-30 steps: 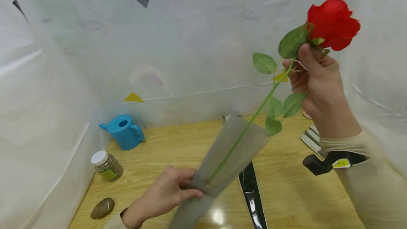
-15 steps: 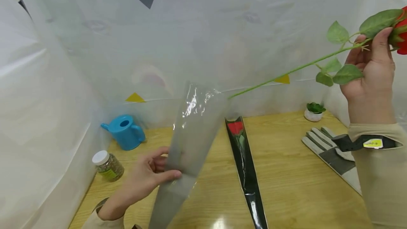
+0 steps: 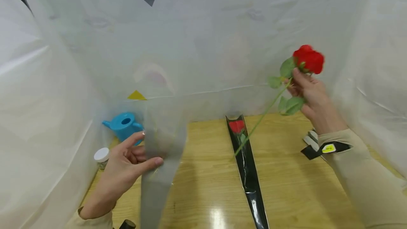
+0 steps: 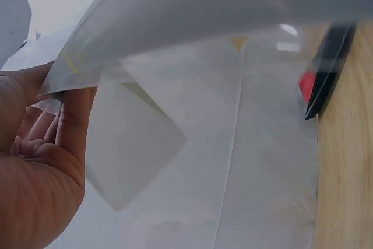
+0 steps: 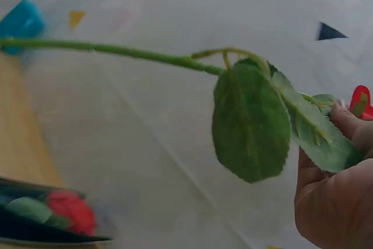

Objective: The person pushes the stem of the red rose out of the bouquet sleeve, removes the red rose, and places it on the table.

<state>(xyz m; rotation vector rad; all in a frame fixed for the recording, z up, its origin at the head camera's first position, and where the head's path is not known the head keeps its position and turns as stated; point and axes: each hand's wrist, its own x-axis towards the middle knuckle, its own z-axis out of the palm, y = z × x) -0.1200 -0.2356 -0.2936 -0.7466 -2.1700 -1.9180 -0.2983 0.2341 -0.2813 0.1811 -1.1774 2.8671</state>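
Note:
My left hand [image 3: 119, 172] pinches a see-through grey flower sleeve [image 3: 163, 167] by its left edge, thumb in front. The sleeve hangs long and narrow; in the left wrist view, its film [image 4: 192, 13] spans the top. In my right hand [image 3: 314, 100] is a single red rose [image 3: 309, 59], pinched by the stem just under the bloom. Its bare green stem [image 5: 116, 49] slants down and left, apart from the sleeve, its lower end overlapping the wrapped rose in the head view. Green leaves [image 5: 250, 123] hang beside the right palm.
A second red rose in a black sleeve [image 3: 249, 172] lies on the wooden table [image 3: 206, 172]. Behind the left hand stand a blue watering can [image 3: 122, 124] and a white-lidded jar [image 3: 101, 155]. A work glove [image 3: 311, 139] lies partly under the right forearm. White sheeting encloses the table.
The rose's stem came out of the sleeve as the right hand drew it up to the right, then the hand swung back left and lower. The left hand carried the sleeve leftward.

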